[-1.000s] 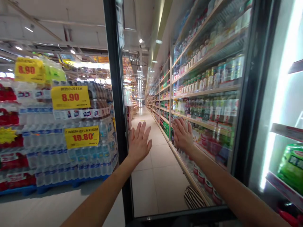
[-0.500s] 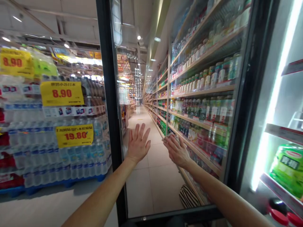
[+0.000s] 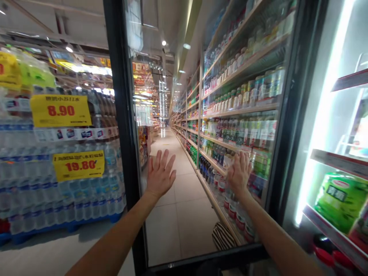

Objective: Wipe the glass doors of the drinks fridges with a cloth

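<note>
A glass cooler door with a black frame point(image 3: 119, 115) stands swung out in front of me. My left hand point(image 3: 159, 174) lies flat on the glass near the frame's left edge, fingers spread and holding nothing. My right hand point(image 3: 238, 172) is pressed flat on the glass further right, fingers stretched upward. A small pale patch shows by its fingers; I cannot tell whether it is a cloth or something behind the glass. Both forearms reach up from the bottom of the view.
Stacked packs of bottled water point(image 3: 71, 191) with yellow price signs point(image 3: 60, 110) stand to the left. Through the glass runs a long tiled aisle point(image 3: 178, 184) beside drink shelves point(image 3: 230, 115). The lit cooler interior with green packs point(image 3: 340, 199) is on the right. A striped object point(image 3: 222, 237) sits low.
My right hand swept down-left across the glass, then back right and up, with its fingers now pointing upward. My left hand stayed almost still. The view has turned slightly to the right.
</note>
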Action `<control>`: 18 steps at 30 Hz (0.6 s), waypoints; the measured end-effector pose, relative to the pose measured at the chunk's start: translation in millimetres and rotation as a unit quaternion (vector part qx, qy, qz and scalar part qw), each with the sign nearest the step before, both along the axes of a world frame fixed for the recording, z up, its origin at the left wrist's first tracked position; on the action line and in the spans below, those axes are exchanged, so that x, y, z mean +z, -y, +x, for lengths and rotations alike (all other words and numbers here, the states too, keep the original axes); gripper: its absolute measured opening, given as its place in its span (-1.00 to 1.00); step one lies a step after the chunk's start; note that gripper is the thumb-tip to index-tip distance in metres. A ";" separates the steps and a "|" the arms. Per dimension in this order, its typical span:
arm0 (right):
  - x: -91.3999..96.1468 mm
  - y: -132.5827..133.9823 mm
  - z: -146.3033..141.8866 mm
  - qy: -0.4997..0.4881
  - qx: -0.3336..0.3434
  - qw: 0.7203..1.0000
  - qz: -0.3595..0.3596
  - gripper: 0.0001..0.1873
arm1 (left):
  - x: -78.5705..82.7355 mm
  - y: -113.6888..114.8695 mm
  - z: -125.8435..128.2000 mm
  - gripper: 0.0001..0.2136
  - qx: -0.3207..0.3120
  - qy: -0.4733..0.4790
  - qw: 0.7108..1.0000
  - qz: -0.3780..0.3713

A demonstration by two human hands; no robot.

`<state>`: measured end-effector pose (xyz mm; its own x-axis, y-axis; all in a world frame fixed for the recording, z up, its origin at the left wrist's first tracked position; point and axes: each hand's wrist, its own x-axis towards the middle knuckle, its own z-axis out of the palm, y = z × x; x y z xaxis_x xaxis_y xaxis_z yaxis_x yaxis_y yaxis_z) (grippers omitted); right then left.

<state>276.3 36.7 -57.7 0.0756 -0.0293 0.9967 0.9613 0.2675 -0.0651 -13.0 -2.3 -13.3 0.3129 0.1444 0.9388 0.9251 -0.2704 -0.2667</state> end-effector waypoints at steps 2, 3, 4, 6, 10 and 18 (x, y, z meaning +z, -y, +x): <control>-1.4 0.0 -5.8 0.000 0.003 1.000 -0.004 -0.32 | 0.1 0.0 0.1 -0.43 0.009 -0.007 1.000 0.012; -2.0 0.5 -10.2 0.045 0.011 0.999 -0.016 -0.32 | 0.3 0.2 0.1 -0.44 0.013 -0.011 1.000 0.018; -2.3 0.9 -14.2 0.101 0.021 0.994 -0.026 -0.31 | 0.5 0.4 0.1 -0.44 0.017 -0.015 1.000 0.022; -1.8 0.6 -18.4 0.168 0.029 0.985 -0.030 -0.30 | 0.7 0.7 0.1 -0.44 0.018 -0.017 0.999 0.026; 0.8 -1.5 -16.4 0.011 -0.001 1.000 0.023 -0.33 | -0.1 0.0 0.1 -0.45 0.015 -0.014 0.999 0.027; -4.2 -0.6 -7.9 0.105 0.017 0.994 -0.007 -0.31 | -0.6 1.0 -0.9 -0.41 0.000 -0.010 1.000 0.018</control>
